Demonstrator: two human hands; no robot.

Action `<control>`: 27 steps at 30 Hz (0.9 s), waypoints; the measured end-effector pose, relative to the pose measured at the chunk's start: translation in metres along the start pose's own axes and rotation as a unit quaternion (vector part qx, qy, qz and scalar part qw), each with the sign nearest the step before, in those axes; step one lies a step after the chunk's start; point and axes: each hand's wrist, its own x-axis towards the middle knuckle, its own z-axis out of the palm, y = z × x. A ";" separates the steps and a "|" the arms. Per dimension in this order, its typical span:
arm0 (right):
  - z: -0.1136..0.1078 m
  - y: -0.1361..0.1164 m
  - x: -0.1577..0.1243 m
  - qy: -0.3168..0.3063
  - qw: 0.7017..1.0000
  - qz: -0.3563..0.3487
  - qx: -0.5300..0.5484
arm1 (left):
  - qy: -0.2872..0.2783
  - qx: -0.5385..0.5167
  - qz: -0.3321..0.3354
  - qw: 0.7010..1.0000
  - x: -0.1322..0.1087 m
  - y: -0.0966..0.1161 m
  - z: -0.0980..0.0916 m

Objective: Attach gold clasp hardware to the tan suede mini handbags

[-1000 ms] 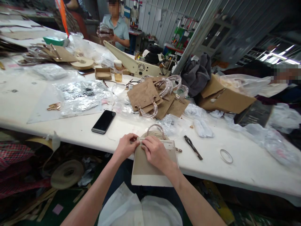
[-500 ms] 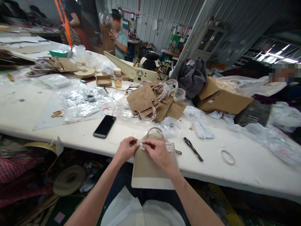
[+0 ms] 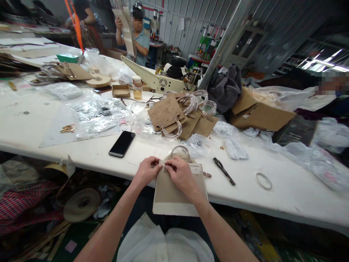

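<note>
A flat beige panel (image 3: pixel 176 193) with a pale strip along its top edge lies over the table's front edge, above my lap. A clear curved handle (image 3: pixel 180 148) stands up behind that top edge. My left hand (image 3: pixel 148 170) pinches the panel's top left corner. Close beside it, my right hand (image 3: pixel 178 171) has its fingers pressed together on the top strip; what lies between the fingertips is too small to make out. A metal clasp piece (image 3: pixel 207 174) sticks out at the panel's right side.
Left of my hands lies a black phone (image 3: pixel 121 144). A dark slim tool (image 3: pixel 224 171) and a ring (image 3: pixel 264 181) lie to the right. Farther back are brown panels with clear handles (image 3: pixel 166 112), plastic bags (image 3: pixel 100 116) and a cardboard box (image 3: pixel 264 116). Across the table, a person (image 3: pixel 141 45) holds sheets.
My fingers have shifted slightly along the panel's top left edge. Across the table, the person has raised and turned the brown sheets. The view has moved slightly.
</note>
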 end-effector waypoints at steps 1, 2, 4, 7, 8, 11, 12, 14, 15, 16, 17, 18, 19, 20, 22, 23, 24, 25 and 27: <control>0.000 0.000 0.000 0.000 1.000 -0.003 0.000 | 0.000 -0.001 0.000 1.000 0.000 -0.001 0.000; 0.000 -0.001 0.000 -0.002 1.000 -0.008 0.000 | 0.001 -0.002 0.001 1.000 0.000 -0.002 0.001; 0.000 -0.003 -0.001 -0.006 1.000 -0.016 0.000 | 0.002 -0.003 0.002 1.000 0.000 -0.003 0.001; -0.001 -0.006 -0.004 -0.018 1.000 -0.020 -0.011 | 0.001 -0.008 0.002 1.000 0.000 -0.002 0.001; -0.001 -0.006 -0.006 -0.025 0.999 -0.018 -0.018 | 0.000 -0.011 0.001 1.000 -0.001 -0.001 0.001; 0.001 -0.007 -0.010 -0.035 0.999 -0.008 -0.037 | 0.000 -0.009 -0.005 1.000 -0.002 0.002 0.000; 0.002 -0.007 -0.012 -0.033 0.999 -0.008 -0.037 | 0.001 -0.006 -0.006 1.000 -0.002 0.003 -0.001; 0.005 -0.006 -0.014 -0.022 0.999 -0.014 -0.024 | 0.003 -0.004 -0.005 1.000 -0.002 0.004 -0.001; 0.006 -0.005 -0.014 -0.016 1.000 -0.016 -0.016 | 0.003 -0.005 -0.003 1.000 -0.002 0.004 -0.001; 0.008 -0.004 -0.015 -0.010 1.000 -0.019 -0.009 | 0.003 -0.008 -0.003 1.000 -0.002 0.004 -0.001; 0.010 -0.003 -0.016 -0.003 1.000 -0.022 -0.004 | 0.002 -0.011 -0.004 1.000 -0.002 0.004 -0.001; 0.011 -0.002 -0.017 0.004 1.000 -0.024 0.000 | 0.002 -0.013 -0.006 1.000 -0.001 0.003 0.000; 0.013 0.000 -0.018 0.012 1.000 -0.026 0.003 | 0.002 -0.014 -0.008 1.000 -0.001 0.003 0.000; 0.014 0.001 -0.019 0.018 0.999 -0.028 0.006 | 0.001 -0.013 -0.011 1.000 -0.001 0.003 0.000; 0.017 0.004 -0.021 0.028 0.999 -0.033 0.011 | 0.002 -0.007 -0.011 1.000 -0.001 0.002 0.000; 0.018 0.006 -0.021 0.030 0.999 -0.036 0.014 | 0.003 -0.004 -0.011 1.000 -0.001 0.002 0.000; 0.019 0.007 -0.022 0.031 0.999 -0.039 0.015 | 0.004 -0.001 -0.011 1.000 -0.001 0.002 0.001; 0.019 0.008 -0.022 0.032 0.998 -0.042 0.016 | 0.005 0.002 -0.011 1.000 -0.001 0.001 0.001; 0.020 0.009 -0.023 0.034 0.998 -0.044 0.016 | 0.006 0.007 -0.012 1.000 0.000 0.001 0.001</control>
